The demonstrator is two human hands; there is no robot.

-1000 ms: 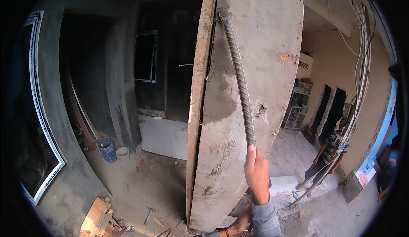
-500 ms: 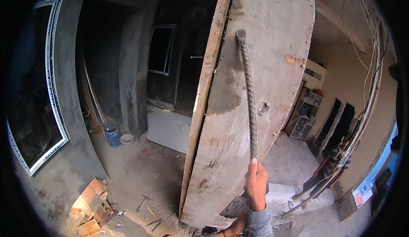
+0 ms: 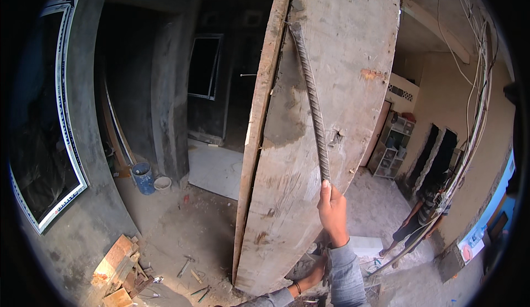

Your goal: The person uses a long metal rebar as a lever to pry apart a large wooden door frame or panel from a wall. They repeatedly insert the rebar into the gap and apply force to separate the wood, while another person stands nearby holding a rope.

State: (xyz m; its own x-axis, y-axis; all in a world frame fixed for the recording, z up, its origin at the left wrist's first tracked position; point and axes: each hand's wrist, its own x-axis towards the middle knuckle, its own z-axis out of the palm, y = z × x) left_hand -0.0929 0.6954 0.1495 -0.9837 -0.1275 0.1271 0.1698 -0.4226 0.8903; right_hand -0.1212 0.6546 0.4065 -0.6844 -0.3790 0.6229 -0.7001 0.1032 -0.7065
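Note:
My right hand (image 3: 333,210) is closed around the lower end of a ribbed steel pry bar (image 3: 314,105). The bar slants up and left across a tall, pale, cement-stained column face (image 3: 309,180). Its flattened tip is beside the narrow gap between that face and a wooden plank (image 3: 262,108) along the left edge. Contact at the tip is unclear. Lower down, my left hand (image 3: 316,274), with a dark band on the wrist, is by the column's lower right edge. Its fingers are mostly hidden, and so is anything in them.
A hammer (image 3: 185,266) and pliers (image 3: 203,292) lie on the dusty floor, near wood scraps (image 3: 117,268). A blue bucket (image 3: 143,178) stands by the left doorway. Cables (image 3: 479,119) hang at the right, with another person (image 3: 422,216) standing behind them.
The bar's tip has shifted left to the plank gap, and my right hand has risen with it. More of my left forearm shows now. The view has shifted slightly.

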